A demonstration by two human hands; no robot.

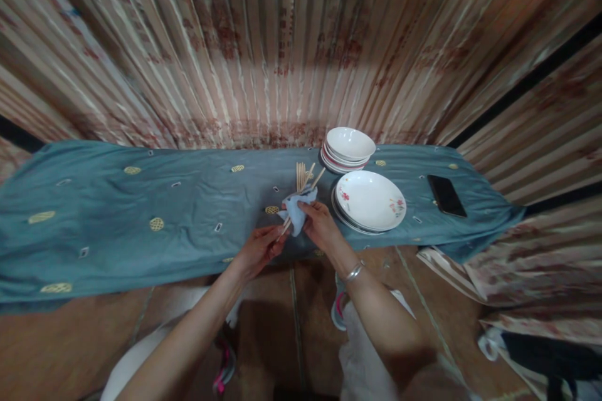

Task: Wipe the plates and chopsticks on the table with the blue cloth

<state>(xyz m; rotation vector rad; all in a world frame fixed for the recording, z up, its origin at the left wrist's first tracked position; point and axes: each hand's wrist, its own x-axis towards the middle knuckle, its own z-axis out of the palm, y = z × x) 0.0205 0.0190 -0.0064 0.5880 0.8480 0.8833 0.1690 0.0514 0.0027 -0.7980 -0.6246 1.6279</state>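
Observation:
My left hand (pixel 263 247) is closed around the lower ends of a pair of chopsticks (pixel 317 179) above the table's front edge. Wrapped about their middle is a light blue cloth (pixel 296 210), pinched in my right hand (pixel 318 220). The chopsticks' upper ends stick out past the cloth, slanting away to the right. Just behind them, several more chopsticks (pixel 300 172) lie side by side on the tablecloth, their near ends hidden by the cloth. A silver bracelet circles my right wrist.
Stacked white plates (pixel 369 200) with a flower pattern stand right of my right hand. Behind them is a stack of white bowls (pixel 350 144). A black phone (pixel 446 195) lies farther right on the blue-green tablecloth (pixel 188 213). Pleated curtains (pixel 263 44) hang behind the table.

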